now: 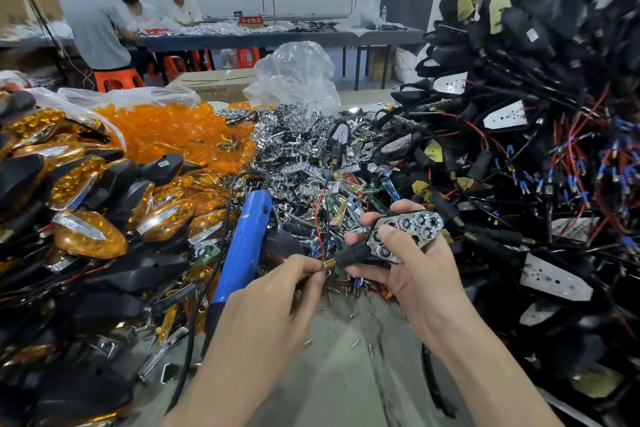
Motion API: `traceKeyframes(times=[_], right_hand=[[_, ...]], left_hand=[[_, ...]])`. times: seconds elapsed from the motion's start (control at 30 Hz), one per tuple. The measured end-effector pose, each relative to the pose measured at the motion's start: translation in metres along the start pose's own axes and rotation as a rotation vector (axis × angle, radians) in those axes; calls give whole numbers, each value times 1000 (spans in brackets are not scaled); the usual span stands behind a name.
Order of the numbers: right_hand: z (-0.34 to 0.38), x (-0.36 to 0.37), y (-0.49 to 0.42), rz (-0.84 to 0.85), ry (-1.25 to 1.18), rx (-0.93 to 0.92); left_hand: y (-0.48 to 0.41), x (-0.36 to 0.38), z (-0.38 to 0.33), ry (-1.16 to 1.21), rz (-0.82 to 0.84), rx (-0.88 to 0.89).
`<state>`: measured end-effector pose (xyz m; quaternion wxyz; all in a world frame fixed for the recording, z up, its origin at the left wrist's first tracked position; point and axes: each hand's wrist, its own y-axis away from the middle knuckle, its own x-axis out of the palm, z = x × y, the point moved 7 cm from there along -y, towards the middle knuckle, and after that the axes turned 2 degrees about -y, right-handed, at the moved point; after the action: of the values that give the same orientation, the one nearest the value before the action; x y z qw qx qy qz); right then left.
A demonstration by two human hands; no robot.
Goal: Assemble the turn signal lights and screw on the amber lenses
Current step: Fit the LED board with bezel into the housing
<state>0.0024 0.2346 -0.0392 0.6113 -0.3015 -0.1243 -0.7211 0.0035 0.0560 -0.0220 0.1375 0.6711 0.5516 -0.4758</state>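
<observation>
Left hand [277,291] was pinched on the brass stud [329,263] and wire at the stem end. Right hand [408,274] was curled round the turn signal light [356,253], thumb pressing the chrome reflector [412,225] into it, face up. Light was held just above the worktop [346,374], long axis running from the stem at lower left to the reflector tip at upper right, so the stem pointed straight at the left hand. No lens on it yet. Loose screws [355,343] lay below the hands. Blue screwdriver [242,246] lay just left of the left hand, tip end away from the person. Amber lenses [166,128] were piled further back on the left, so my guess is the left hand is the nearer one for both. Finished lights [90,232] were stacked left, wired housings [519,149] right.
</observation>
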Motion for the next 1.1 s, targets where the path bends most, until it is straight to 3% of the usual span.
traceKeyframes(times=[1.1], right_hand=[[-2, 6, 2, 53, -11, 9]], left_hand=[[-4, 5, 13, 244, -37, -112]])
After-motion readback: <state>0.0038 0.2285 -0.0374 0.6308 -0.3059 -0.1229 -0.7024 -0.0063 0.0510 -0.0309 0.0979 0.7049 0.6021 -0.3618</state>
